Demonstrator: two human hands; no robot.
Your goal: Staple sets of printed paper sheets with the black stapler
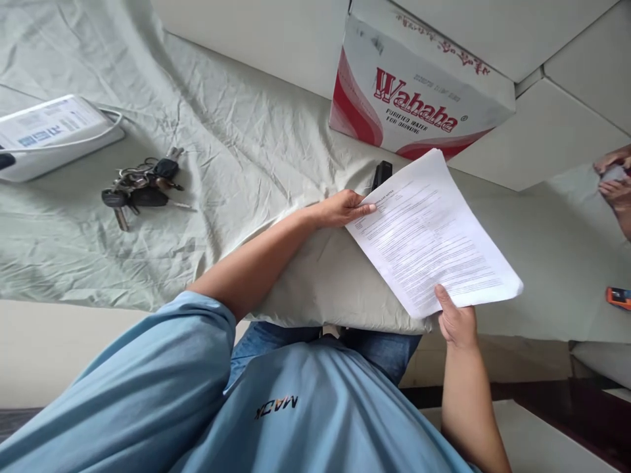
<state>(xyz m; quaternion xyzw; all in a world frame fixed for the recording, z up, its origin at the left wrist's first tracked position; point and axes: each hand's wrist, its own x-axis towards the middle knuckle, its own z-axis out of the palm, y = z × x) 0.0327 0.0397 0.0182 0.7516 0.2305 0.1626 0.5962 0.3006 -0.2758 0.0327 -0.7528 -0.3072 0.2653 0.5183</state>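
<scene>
A stack of printed paper sheets is held up at a tilt over the cloth-covered table. My left hand is closed on its upper left edge, thumb on top and the other fingers underneath. At the lower edge, my right hand pinches the sheets with its thumb on the printed side; its other fingers are hidden beneath. Just behind the paper's upper left corner lies a small black object, partly covered, perhaps a stapler.
A white and red Wahaha water carton stands behind the paper. To the left are a bunch of keys and a white box-like device with a cable on the wrinkled cloth. At far right are an orange-and-dark object and another person's hand.
</scene>
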